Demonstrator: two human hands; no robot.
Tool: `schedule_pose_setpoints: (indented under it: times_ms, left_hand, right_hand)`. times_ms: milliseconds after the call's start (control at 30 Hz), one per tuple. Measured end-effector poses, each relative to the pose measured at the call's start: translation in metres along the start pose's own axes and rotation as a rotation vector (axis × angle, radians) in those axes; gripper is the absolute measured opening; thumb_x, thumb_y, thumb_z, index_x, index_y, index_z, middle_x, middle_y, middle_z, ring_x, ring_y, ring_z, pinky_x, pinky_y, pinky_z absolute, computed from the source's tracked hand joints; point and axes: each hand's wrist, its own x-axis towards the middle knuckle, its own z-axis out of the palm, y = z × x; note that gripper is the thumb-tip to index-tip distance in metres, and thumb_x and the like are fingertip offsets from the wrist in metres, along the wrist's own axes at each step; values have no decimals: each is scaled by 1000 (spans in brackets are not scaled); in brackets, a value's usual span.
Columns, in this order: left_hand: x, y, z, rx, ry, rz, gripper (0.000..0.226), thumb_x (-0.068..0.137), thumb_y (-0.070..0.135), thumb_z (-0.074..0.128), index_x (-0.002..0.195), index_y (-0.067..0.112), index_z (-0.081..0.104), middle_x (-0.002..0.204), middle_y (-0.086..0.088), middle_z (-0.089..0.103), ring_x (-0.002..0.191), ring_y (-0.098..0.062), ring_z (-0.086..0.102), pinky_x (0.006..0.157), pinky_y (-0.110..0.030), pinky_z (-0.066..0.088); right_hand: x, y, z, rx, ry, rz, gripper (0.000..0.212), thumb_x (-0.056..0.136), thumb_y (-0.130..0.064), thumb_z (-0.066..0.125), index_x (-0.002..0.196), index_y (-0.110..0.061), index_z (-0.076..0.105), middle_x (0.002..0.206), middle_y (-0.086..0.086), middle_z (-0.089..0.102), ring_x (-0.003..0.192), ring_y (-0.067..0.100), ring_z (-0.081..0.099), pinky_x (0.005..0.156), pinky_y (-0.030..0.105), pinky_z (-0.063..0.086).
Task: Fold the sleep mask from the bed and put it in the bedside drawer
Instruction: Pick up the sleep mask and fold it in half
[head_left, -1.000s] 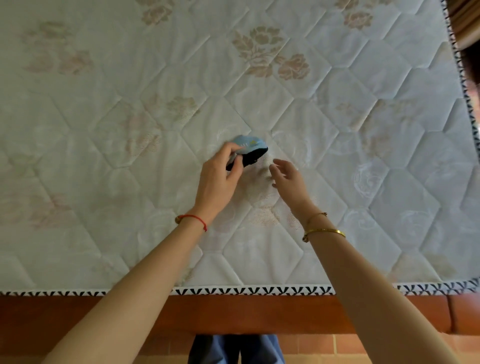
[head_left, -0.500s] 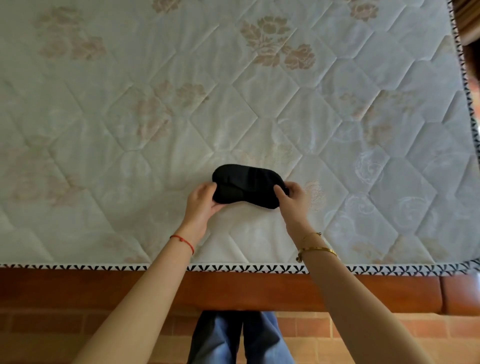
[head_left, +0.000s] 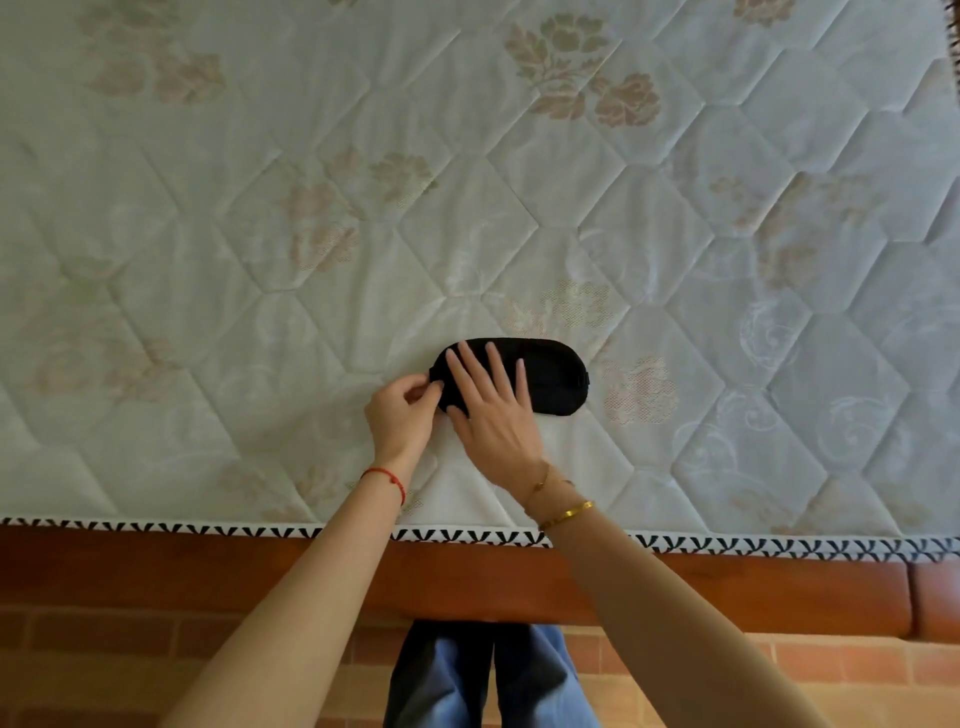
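**Black mask pressed flat near the bed's edge**

Nearest the camera, blue trouser legs (head_left: 493, 675) stand on a brick-patterned floor (head_left: 857, 670), close against a smooth reddish-brown wooden bed rail (head_left: 208, 566). Above the rail runs the mattress's woven border (head_left: 779, 545), white with black V-shaped marks. Both bare forearms reach forward over this edge; a red string bracelet (head_left: 387, 480) circles the left wrist and gold bangles (head_left: 563, 512) the right.

On the quilted mattress (head_left: 260, 260), cream with diamond stitching and faded floral print, lies the sleep mask (head_left: 556, 376), a soft black oval spread flat, near the front edge. The left hand (head_left: 402, 415) pinches the mask's left end between thumb and fingertips. The right hand (head_left: 491, 410) lies open, palm down, fingers spread across the mask's left half, pressing rather than gripping.

Beyond the mask the mattress stretches wide and bare on every side.
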Motion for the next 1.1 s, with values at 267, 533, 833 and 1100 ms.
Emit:
schedule_pose_setpoints:
  times_ms: [267,533,833,1100]
  left_hand:
    - [1,-4,1,-196,4,-185,30,86,15,66,114,4,66,95,-7,68,73,-19,68,50,-8,50]
    - [-2,3,3,-280,-28,-240,20,84,18,63,101,11,70,95,-6,70,91,-24,68,74,-25,58]
    - [-25,27,14,-540,-238,-187,6,76,22,62,79,21,67,78,7,73,79,-9,69,82,-35,54]
    - [-51,47,41,-367,-395,-7,26,76,23,58,97,26,73,108,8,72,105,-10,65,98,-32,50]
  right_hand:
    - [-20,38,11,-138,49,59,60,101,-41,23,153,-17,3,162,1,7,149,23,2,121,47,7]
    - [-30,69,-10,-108,262,294,47,98,-24,47,143,-11,41,150,16,38,140,37,32,114,49,30]
    - [-28,61,-26,263,368,216,25,83,-6,57,107,-11,59,96,4,61,86,21,52,74,35,47]
    - [-28,52,-38,1083,375,520,30,91,-25,36,96,-31,65,90,-10,69,84,5,64,73,24,52]
